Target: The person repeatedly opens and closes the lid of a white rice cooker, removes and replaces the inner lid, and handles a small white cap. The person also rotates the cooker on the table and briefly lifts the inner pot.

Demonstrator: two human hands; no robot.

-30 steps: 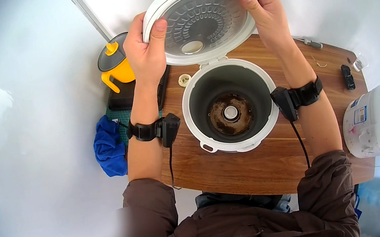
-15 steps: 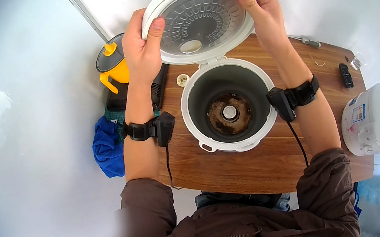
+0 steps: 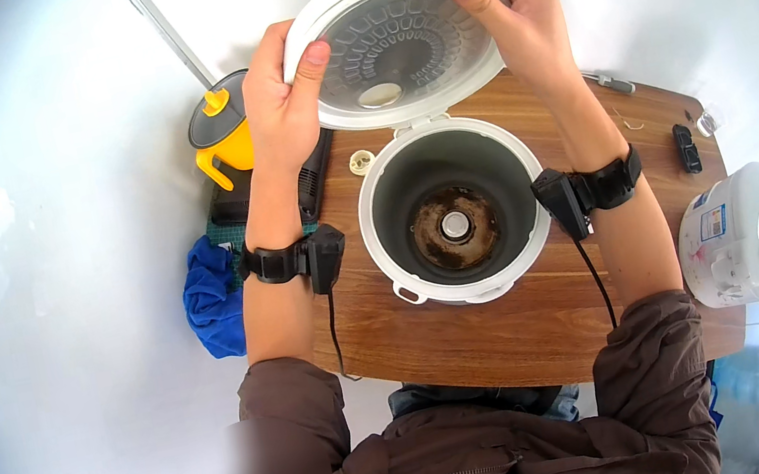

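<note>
A white rice cooker (image 3: 383,259) stands on the wooden table with its inside exposed. Its dark grey cavity has brown stains on the bottom around a round metal sensor (image 3: 456,225). The raised lid (image 3: 395,36), still joined at the far hinge, shows its metal inner plate with a pale oval opening. My left hand (image 3: 283,102) grips the lid's left rim, thumb on the inner side. My right hand (image 3: 518,14) holds the upper right rim the same way. The fingers behind the lid are partly hidden.
A yellow jug with a dark lid (image 3: 223,127) stands on a black appliance (image 3: 236,201) at the left. A blue cloth (image 3: 212,297) lies nearby. A small round white part (image 3: 361,162) sits left of the hinge. At the right are a second white cooker (image 3: 736,240) and a black object (image 3: 686,148).
My right hand has slid a little leftward and up along the lid's rim. The lid has shifted slightly, while my left hand keeps its hold.
</note>
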